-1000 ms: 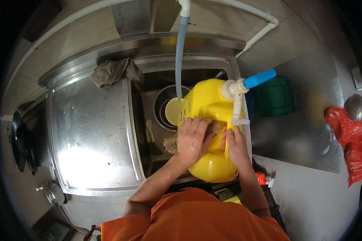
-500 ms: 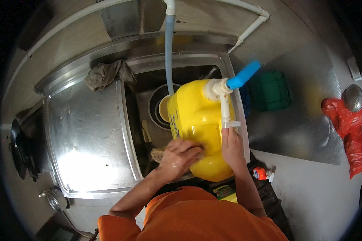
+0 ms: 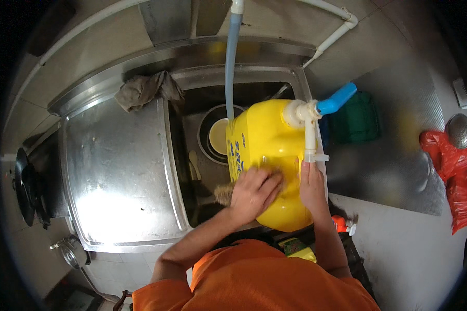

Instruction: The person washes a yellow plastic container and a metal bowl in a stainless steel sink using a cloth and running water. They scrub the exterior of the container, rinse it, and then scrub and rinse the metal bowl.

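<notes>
A big yellow plastic jug (image 3: 264,140) with a white tap and blue handle (image 3: 321,106) lies tilted over the sink's front right corner. My left hand (image 3: 254,192) presses a brownish scrub pad (image 3: 224,194) against the jug's lower side, fingers closed over the pad. My right hand (image 3: 312,186) lies flat along the jug's right edge, just below the white tap pipe, steadying it. My orange sleeves fill the lower edge of the view.
A blue hose (image 3: 231,57) hangs into the steel sink (image 3: 192,124), where stacked bowls (image 3: 218,136) sit. A rag (image 3: 145,88) lies on the drainboard (image 3: 114,171). To the right are a green container (image 3: 355,116) and a red bag (image 3: 451,171).
My left hand slid with the pad down and left across the jug, then back to the right. The right hand stayed on the jug's right edge.
</notes>
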